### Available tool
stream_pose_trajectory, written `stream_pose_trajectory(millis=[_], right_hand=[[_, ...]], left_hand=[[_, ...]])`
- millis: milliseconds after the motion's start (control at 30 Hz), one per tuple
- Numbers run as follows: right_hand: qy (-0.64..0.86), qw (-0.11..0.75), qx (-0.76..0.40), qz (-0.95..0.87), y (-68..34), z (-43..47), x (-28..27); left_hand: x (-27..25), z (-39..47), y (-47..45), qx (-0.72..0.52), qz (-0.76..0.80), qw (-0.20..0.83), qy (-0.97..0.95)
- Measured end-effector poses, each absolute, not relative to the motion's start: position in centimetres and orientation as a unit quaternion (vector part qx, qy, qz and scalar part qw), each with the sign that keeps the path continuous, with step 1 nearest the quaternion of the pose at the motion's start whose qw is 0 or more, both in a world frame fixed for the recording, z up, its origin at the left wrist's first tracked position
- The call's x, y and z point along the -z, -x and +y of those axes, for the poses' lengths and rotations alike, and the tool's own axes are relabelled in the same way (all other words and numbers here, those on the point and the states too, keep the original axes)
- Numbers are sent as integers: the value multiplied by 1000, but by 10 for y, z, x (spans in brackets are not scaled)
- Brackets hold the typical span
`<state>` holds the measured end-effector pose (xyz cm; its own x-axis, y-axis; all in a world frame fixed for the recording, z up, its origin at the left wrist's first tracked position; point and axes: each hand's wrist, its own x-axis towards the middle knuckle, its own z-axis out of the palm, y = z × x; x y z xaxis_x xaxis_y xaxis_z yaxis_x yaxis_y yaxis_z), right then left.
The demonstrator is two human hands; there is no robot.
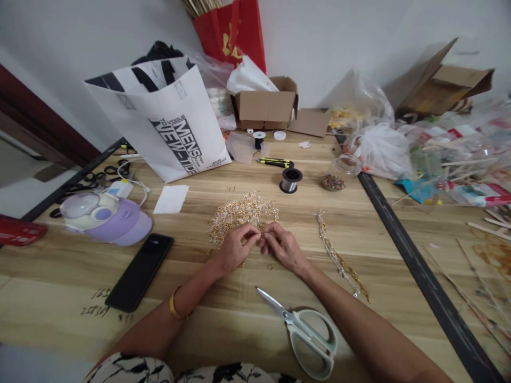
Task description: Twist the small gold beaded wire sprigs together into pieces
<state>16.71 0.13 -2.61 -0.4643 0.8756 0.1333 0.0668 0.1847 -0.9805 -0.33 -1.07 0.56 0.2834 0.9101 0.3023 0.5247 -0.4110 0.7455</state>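
Note:
My left hand (239,243) and my right hand (284,247) meet at the front edge of a pile of gold and silver chain pieces (243,210). Both hands pinch thumb against fingers, nearly fingertip to fingertip. What lies between the fingertips is too small to name. A small gold ring (270,267) rests on the wood just below my right fingers. To the right lie gold and silver chains (333,252), bundled at their far end. Scissors with pale green handles (309,340) lie between my forearms, blades pointing away from me.
A black phone (139,272) and a purple-and-white device (107,218) sit on the left. Beyond the pile are a wire spool (290,181), a yellow-black utility knife (275,162) and a jar of beads (335,181). A white paper bag (171,122) and a cardboard box (265,106) stand behind.

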Motion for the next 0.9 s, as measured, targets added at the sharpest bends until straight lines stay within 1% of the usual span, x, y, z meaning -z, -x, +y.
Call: stream_pose_trajectory(millis=[133, 400, 533, 733, 900], right_hand=[[357, 378, -532, -669, -167, 2, 28], [391, 410, -522, -637, -168, 4, 28], [391, 425, -547, -606, -169, 6, 28], [344, 448, -606, -560, -170, 8, 21], [314, 436, -637, -553, -169, 9, 16]], left_hand=[[-4, -8, 3, -391, 500, 296, -714], [0, -7, 3, -393, 482, 271, -735], [1, -7, 2, -402, 477, 273, -732], [3, -6, 2, -390, 483, 322, -715], [6, -4, 3, -386, 498, 346, -696]])
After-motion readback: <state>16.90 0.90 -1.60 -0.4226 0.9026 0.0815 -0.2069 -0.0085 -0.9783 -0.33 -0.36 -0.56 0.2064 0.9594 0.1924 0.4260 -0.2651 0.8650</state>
